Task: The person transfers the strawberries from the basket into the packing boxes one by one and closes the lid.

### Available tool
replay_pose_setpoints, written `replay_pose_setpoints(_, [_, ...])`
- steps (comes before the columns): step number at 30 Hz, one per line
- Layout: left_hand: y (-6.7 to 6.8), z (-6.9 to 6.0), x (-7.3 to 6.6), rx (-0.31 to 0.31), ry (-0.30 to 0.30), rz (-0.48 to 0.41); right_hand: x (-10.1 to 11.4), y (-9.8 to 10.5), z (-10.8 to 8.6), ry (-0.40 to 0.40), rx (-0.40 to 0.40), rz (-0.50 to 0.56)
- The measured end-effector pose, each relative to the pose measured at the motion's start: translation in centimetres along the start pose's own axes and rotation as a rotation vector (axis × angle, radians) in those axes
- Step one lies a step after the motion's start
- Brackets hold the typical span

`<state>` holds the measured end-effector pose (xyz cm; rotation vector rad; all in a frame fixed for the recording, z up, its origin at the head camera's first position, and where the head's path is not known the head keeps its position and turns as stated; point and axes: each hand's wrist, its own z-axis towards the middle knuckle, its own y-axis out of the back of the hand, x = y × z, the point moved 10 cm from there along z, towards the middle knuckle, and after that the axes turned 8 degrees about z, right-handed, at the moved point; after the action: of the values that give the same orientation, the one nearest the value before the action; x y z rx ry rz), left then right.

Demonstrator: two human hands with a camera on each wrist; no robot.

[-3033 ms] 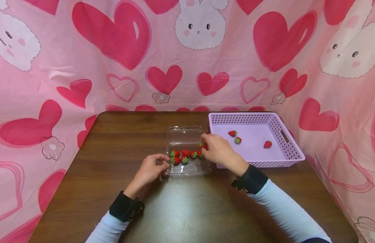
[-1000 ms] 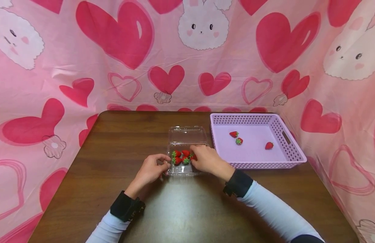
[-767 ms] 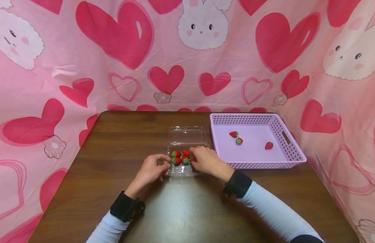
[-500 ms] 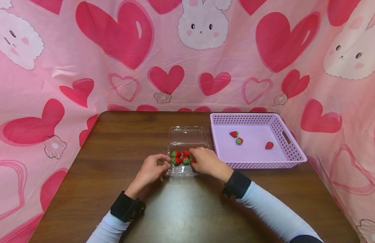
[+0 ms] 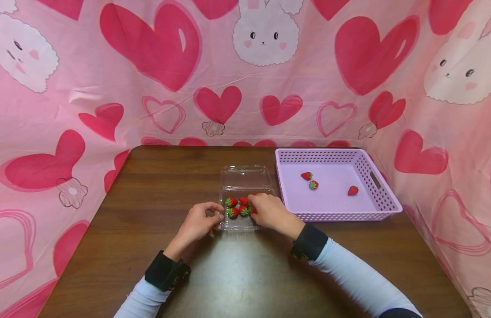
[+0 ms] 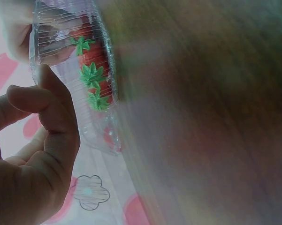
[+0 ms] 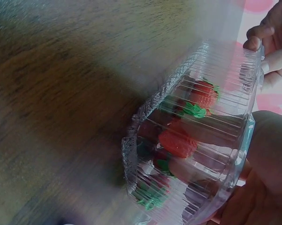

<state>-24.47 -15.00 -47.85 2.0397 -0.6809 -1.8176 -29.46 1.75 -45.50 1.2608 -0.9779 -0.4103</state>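
A clear plastic clamshell box (image 5: 239,224) lies on the table, lid folded back. Several red strawberries (image 5: 231,202) with green leaves sit in its left and middle part. My left hand (image 5: 198,219) holds the box's left rim, with thumb and fingertips at the edge. In the right wrist view, its fingers (image 7: 254,43) and thumb meet at that rim. My right hand (image 5: 271,211) reaches down into the box from the right. Seen through the ribbed wall, its fingers pinch a strawberry (image 7: 177,139). The hand hides the box's right part in the head view.
To the right stands a lilac perforated basket (image 5: 341,216), its near left side close to the right hand. Three loose strawberries (image 5: 353,191) lie on its floor. The brown wooden table (image 5: 158,176) is enclosed by a pink heart-patterned cloth (image 5: 166,145).
Over three seconds my right hand has moved left and lower inside the box. Lately the two leftmost strawberries have spread slightly apart. My left hand has stayed at the rim.
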Motion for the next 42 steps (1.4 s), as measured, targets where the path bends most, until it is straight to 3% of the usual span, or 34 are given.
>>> replay_pose_setpoints(23, [0.0,0.0,-0.1,0.013,-0.005,0.001,0.0,1.7,-0.6,0.036,-0.071,0.009])
replay_pose_setpoints(42, [0.0,0.0,0.0,0.01,0.01,0.005,-1.1,3.9,-1.0,0.007,-0.119,0.056])
